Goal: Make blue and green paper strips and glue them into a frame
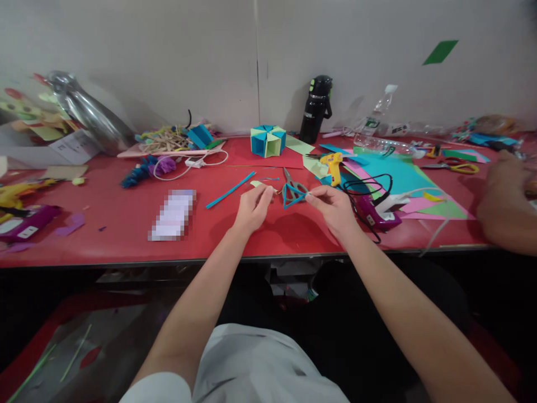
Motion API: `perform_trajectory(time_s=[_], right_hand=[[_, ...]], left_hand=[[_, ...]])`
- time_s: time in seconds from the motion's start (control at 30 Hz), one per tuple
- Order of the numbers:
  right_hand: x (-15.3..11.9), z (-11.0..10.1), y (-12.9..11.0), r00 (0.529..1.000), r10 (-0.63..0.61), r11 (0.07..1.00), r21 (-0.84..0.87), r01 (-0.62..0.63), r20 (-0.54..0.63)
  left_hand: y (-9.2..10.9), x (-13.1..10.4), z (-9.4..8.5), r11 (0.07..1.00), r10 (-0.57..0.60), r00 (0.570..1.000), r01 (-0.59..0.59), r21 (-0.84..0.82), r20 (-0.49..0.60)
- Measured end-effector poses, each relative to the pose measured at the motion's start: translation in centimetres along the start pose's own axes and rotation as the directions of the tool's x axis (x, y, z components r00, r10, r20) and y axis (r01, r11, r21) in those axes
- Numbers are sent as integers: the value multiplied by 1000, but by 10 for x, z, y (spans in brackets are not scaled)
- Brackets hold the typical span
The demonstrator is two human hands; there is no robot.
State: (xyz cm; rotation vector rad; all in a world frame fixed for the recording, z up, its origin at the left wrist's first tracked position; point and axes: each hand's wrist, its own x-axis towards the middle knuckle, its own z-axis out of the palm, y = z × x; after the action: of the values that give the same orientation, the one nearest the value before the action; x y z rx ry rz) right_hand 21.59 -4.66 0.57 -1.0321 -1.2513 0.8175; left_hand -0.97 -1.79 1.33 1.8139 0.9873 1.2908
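Observation:
My right hand pinches a small blue triangle, apparently a folded paper strip, by its right corner. The triangle has a hollow middle and is held up over the red table. To its left, my left hand is closed, thumb against fingers; a tiny pale bit shows at the fingertips, too small to name. Behind the triangle lie grey-handled scissors, partly covered by it. A long blue strip rests on the table left of my left hand. Just beyond that hand is a pale green scrap.
A blue-and-green paper prism ring stands behind. Right of it are a black bottle, a yellow glue gun, a purple power strip and coloured sheets. A blurred-out phone-like rectangle lies left. Another person's arm reaches in at right.

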Motion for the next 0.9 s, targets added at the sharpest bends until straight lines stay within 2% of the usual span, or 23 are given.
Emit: perform_trajectory(time_s=[0.07, 0.2, 0.3, 0.4, 0.47, 0.57, 0.77, 0.83, 0.9], right_hand=[[-1, 1, -3, 995, 53, 994, 88, -60, 80], [-4, 0, -14, 943, 108, 948, 254, -193, 314], [-6, -1, -20, 890, 130, 929, 260, -263, 436], [-7, -1, -20, 876, 141, 930, 242, -276, 461], [-6, -1, -18, 882, 140, 930, 246, -273, 449], [-5, 0, -14, 898, 148, 931, 248, -268, 415], [-2, 2, -8, 947, 116, 954, 231, -190, 300], [-1, 1, -7, 959, 88, 976, 171, -138, 271], [0, 0, -8, 969, 62, 993, 84, -85, 240]], left_hand=[[0, 3, 0, 992, -12, 1000, 14, -128, 20], [4, 5, -4, 934, -33, 980, 99, -344, 194], [8, 3, -10, 840, -82, 922, 269, -472, 379], [11, 1, -15, 757, -110, 861, 396, -520, 496], [12, -1, -17, 742, -110, 854, 412, -530, 509], [9, -1, -16, 762, -130, 864, 401, -509, 486], [2, 4, -10, 798, -143, 941, 294, -527, 308], [2, 6, -8, 786, -159, 943, 301, -540, 294], [2, 7, -7, 769, -207, 925, 356, -531, 320]])
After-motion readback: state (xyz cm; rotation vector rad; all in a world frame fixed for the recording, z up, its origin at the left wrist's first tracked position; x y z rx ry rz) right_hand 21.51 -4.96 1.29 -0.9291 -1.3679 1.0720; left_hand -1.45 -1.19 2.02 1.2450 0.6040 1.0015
